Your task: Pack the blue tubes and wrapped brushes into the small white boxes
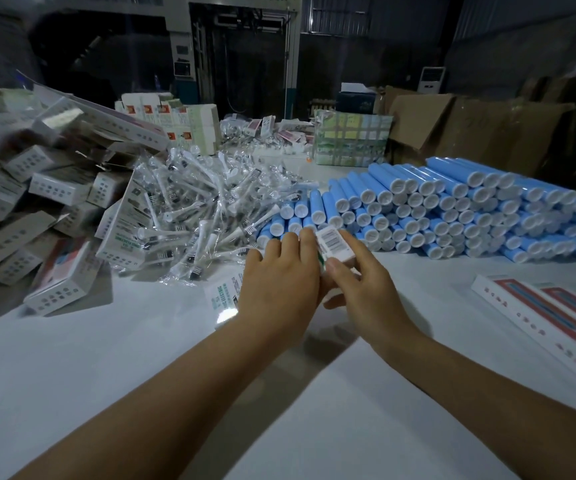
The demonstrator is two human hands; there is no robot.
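Both hands hold one small white box (334, 244) with a barcode label, above the white table just in front of the tube stack. My left hand (279, 282) wraps its fingers round the box's left side. My right hand (359, 282) pinches the box's near end with thumb and fingers. A large stack of blue tubes (452, 209) with white caps lies on its side behind and to the right. A heap of wrapped brushes (193, 209) in clear film lies to the left of the tubes. Another flat white box (220, 296) lies under my left wrist.
A tall pile of small white boxes (37, 188) fills the left side. Long red-and-white boxes (549, 317) lie at the right edge of the table (141, 375). Brown cartons (470, 129) and more packaged goods stand at the back.
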